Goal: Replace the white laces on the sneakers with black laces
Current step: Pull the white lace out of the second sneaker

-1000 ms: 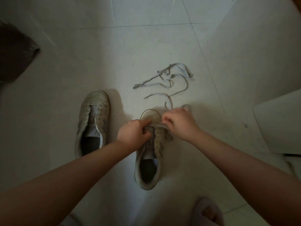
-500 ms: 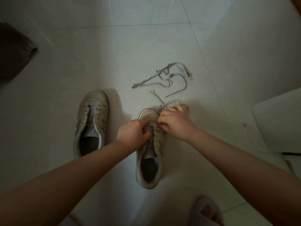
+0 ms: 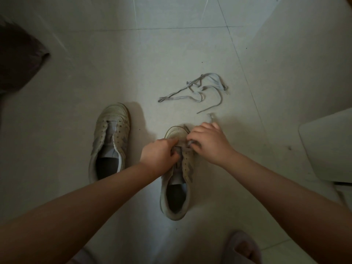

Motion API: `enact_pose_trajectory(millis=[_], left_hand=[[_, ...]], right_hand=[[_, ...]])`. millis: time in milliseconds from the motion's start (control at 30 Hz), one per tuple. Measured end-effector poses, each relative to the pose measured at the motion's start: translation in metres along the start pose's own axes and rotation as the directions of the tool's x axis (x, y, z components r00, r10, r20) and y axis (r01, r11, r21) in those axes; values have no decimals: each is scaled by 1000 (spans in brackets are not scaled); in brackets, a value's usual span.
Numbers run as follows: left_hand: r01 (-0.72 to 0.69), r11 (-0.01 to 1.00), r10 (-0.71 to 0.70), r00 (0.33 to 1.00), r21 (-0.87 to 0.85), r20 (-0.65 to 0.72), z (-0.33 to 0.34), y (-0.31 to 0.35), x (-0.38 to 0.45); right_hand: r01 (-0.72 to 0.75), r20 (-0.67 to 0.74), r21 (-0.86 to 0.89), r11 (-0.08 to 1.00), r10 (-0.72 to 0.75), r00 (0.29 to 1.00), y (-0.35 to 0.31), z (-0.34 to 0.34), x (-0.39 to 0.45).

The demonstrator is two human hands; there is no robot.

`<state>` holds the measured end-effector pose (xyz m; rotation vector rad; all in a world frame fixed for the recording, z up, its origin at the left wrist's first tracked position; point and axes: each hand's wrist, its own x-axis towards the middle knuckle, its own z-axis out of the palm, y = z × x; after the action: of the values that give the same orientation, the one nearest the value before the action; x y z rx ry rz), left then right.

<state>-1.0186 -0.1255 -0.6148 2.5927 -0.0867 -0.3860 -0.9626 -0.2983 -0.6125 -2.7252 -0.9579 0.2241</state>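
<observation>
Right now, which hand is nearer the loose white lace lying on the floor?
Right. The right hand works at the sneaker's toe, just below the loose white lace; the left hand sits lower-left, farther away.

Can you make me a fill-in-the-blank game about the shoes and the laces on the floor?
1. There are ____ sneakers on the floor.
2. Both hands are working on the sneaker on the ____.
3. The loose white lace lies on the floor ____ the sneakers, away from the person.
4. The left sneaker has ____ lace in it.

Missing words: two; right; beyond; no
</observation>
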Motion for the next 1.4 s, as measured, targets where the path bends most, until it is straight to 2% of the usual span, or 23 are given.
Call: enact_pose_trajectory(millis=[67,100,133,167,200,233,267,300,333,400,467,533,600,700,767,833,867,967,1067,1133,1233,1333,1400], left_hand=[[1,1000,-1,1000,1,7,-1,0,-1],[-1,1000,1,1000,2,11,-2,-1,-2],[-4,1000,4,1000,1,15,-2,-1,-2],[-5,1000,5,1000,1,15,-2,-1,-2],[-4,1000,4,1000,3,12,-2,-2,-2],[0,1000,0,1000,4,7,-2,-2,-2],[5,1000,-5,1000,3,4,-2,-3,-2],[10,1000,-10,1000,1,2,-1,-4,-2],[13,1000,-13,1000,-4,1,-1,-5,-2],[7,1000,-7,1000,-10,0,1,-4,-3],[1,1000,-1,1000,-4,-8,1,-3,-2],[-1,1000,0,1000,-2,-20,1,-2,-1],[-9,1000,9,1000,1,-21,1,-2,-1],[-1,1000,1,1000,-2,-10,2,-4,-2],[15,1000,-15,1000,-7,-11,3,-4,-3],[15,1000,-15,1000,-4,-8,2,-4,-2],[7,1000,-7,1000,-2,-5,2,-3,-2],[2,1000,-2,1000,-6,-13,1,-4,-2],[15,1000,-15,1000,-5,-8,2,-5,-4],[13,1000,-13,1000,-4,-7,3,-6,-4],[5,1000,-5,1000,-3,-14,4,-5,-4],[-1,1000,0,1000,-13,-21,2,-4,-6],[-13,999,10,998,-53,-56,-2,-6,-4]], right_hand=[[108,27,-52,993,-107,994,-2,-1,3],[96,62,-50,994,-93,994,1,-2,3],[7,77,-11,1000,-6,997,6,-4,3],[-168,51,93,981,164,985,11,-8,2],[-353,-7,255,900,367,930,19,-13,2],[-491,-49,410,768,557,829,29,-17,1],[-580,-57,499,644,692,720,39,-19,0],[-638,-50,494,591,752,657,45,-21,-1],[-668,-32,438,602,753,657,47,-21,-2],[-611,20,291,737,633,774,40,-18,-2],[-414,97,156,897,403,910,20,-15,-3],[-173,131,15,985,170,977,0,-11,0],[-77,170,-25,997,80,982,-9,-7,2],[-122,249,194,973,71,966,-11,-6,3],[-92,293,182,979,36,956,-12,-4,3],[-198,249,271,942,130,960,-8,0,1],[-315,204,382,869,253,946,-4,1,1],[-492,73,656,572,601,796,21,-6,1],[-543,41,690,479,723,689,42,-8,-4],[-586,130,651,482,690,712,35,-5,-6],[-616,230,386,687,575,785,19,1,-11],[-624,372,39,781,568,734,18,-5,-15],[-647,316,3,763,613,724,23,-5,-21]])
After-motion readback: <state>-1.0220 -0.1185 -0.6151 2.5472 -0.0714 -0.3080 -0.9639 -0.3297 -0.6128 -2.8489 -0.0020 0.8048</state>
